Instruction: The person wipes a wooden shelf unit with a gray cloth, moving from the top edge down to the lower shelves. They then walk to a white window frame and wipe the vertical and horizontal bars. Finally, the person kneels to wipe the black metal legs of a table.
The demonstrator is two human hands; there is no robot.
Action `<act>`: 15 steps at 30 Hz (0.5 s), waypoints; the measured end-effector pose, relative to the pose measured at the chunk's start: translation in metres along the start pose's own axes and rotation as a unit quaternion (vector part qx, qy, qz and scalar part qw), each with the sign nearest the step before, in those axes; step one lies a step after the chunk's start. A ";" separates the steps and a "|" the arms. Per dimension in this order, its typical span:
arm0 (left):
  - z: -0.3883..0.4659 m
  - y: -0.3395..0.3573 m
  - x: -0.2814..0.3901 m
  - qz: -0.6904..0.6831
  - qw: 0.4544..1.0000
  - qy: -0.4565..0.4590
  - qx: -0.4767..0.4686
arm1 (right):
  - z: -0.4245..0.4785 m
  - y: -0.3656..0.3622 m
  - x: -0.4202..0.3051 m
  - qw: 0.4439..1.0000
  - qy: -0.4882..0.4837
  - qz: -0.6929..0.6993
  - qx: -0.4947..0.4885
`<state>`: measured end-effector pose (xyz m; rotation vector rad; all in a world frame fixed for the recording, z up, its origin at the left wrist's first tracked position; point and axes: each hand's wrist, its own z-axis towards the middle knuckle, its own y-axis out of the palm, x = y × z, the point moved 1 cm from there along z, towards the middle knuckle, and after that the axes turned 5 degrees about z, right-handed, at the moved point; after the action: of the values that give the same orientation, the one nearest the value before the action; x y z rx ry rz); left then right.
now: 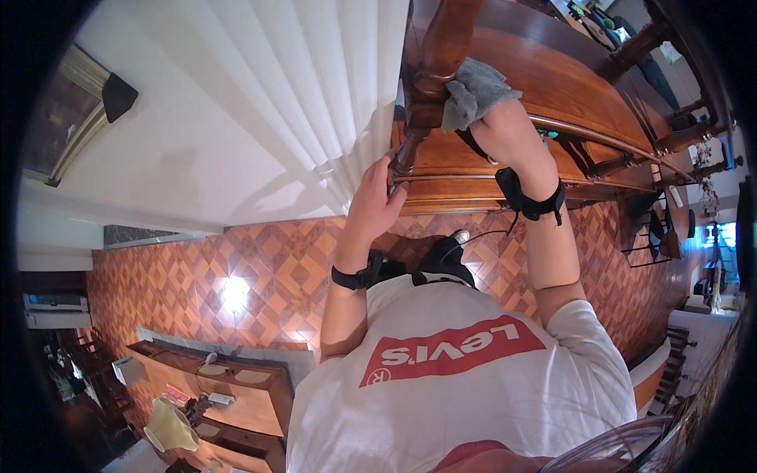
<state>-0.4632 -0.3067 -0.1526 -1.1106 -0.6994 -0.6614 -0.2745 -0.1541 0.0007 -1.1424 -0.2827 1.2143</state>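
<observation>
My right hand [500,118] is at a gray cloth [478,91], which lies against the joint of a turned post and a shelf on a dark wooden shelf unit [568,83]. The cloth hides most of the fingers. Lower down and to the left, my left hand [375,198] rests around a lower turned wooden post [409,151] of the same unit, with its thumb and fingers on either side. Black straps with small devices circle both wrists, and a cable hangs from the right one.
White pleated panelling [331,77] stands close on the left of the shelf unit. Patterned parquet-look flooring [195,278] spreads underfoot. Behind me are a wooden cabinet [236,396] and a lamp with a cream shade [171,425]. Chairs and a table [677,207] stand far right.
</observation>
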 end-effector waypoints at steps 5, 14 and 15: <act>0.008 0.009 0.005 -0.024 1.000 -0.001 0.004 | -0.013 -0.008 -0.037 0.997 -0.033 0.003 0.074; 0.005 0.019 0.000 -0.001 0.997 -0.015 -0.082 | -0.158 0.028 0.071 0.900 0.236 0.338 0.143; 0.005 0.019 -0.003 -0.009 0.997 -0.008 -0.081 | -0.176 0.033 0.086 0.823 0.327 0.429 0.176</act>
<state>-0.4513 -0.2954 -0.1639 -1.2602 -0.6802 -0.7355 -0.1360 -0.1795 -0.1389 -1.3091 1.0545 1.4472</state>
